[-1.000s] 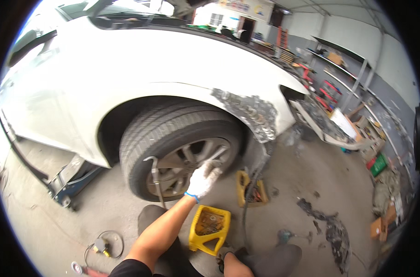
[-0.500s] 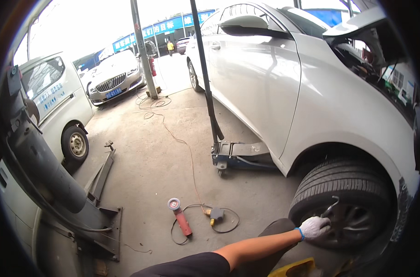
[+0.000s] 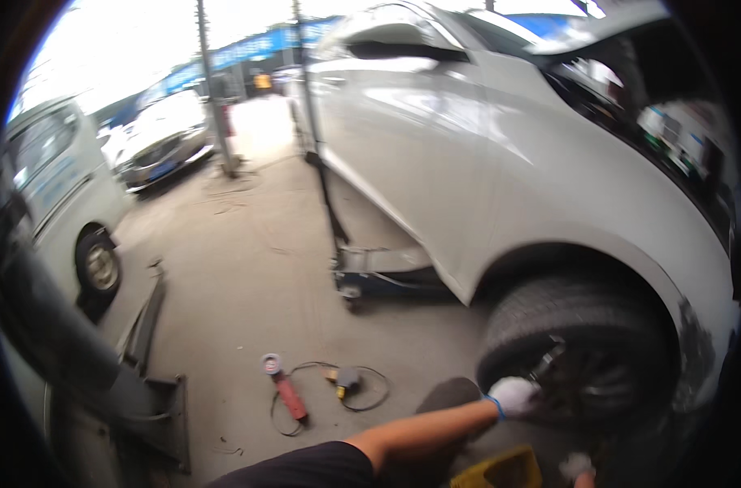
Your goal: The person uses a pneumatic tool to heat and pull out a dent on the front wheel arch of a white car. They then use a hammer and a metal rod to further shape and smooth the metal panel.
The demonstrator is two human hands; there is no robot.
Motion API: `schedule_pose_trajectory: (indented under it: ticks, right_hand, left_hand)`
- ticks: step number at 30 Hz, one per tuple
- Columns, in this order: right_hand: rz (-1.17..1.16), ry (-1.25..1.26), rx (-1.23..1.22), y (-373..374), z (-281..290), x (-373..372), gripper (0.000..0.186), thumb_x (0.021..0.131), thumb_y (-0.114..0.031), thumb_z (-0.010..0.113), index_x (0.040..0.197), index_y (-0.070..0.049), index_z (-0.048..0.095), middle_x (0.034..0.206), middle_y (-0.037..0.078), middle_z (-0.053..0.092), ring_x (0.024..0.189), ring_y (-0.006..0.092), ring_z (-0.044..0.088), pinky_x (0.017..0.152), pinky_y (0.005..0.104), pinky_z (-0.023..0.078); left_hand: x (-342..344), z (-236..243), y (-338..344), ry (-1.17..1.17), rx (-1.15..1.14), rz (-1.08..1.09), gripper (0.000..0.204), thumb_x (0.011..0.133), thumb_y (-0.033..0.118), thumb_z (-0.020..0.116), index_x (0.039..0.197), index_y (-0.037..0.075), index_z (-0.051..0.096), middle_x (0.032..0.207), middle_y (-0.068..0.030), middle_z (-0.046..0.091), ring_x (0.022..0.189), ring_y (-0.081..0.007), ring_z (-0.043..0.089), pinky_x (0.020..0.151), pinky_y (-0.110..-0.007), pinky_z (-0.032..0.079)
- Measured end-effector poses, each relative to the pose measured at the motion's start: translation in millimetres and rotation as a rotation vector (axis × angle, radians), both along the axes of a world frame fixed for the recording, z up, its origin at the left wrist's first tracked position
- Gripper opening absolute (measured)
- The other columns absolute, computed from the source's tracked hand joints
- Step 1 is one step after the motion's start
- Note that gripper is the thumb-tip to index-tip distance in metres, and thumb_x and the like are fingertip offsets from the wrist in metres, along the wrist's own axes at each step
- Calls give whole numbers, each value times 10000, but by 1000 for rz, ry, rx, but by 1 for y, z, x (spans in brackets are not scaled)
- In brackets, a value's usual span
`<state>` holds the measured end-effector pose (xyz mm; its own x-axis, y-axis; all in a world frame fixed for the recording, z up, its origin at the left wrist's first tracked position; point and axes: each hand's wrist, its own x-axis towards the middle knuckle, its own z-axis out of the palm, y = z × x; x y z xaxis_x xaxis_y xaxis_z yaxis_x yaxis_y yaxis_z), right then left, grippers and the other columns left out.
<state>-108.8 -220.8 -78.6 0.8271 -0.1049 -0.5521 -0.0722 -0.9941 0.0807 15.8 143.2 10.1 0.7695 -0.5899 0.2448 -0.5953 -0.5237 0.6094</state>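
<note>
At the lower edge, right of middle, the right hand (image 3: 578, 466) is blurred; I cannot tell its grip. Beyond it, the left hand (image 3: 515, 397) is closed around a metal tool (image 3: 545, 363), lower right, before the wheel (image 3: 594, 358). Firm grip should keep the tool steady.

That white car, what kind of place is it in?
Probably a car repair shop: the white car has its hood raised, a floor jack reaches under its side, and a red power tool lies nearby.
</note>
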Motion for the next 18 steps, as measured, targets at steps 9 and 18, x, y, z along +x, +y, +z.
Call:
schedule_pose_trajectory:
  ticks: [9,18]
  right_hand:
    - [-362,-212,232,-4,42,-20,398,899,-374,503,1130,-85,651,1229,213,628,1183,379,568,1005,461,448]
    - [-368,-326,290,9,65,-26,415,887,-341,479,1094,-42,680,1165,230,660,1145,390,598,999,454,451]
  left_hand:
    - [8,23,11,288,-237,533,512,831,393,690,1150,4,594,1015,-244,688,981,-413,662,857,-463,522]
    - [55,-3,-30,514,-290,595,620,753,407,749,1135,-65,627,1021,-236,696,966,-357,683,841,-399,516]
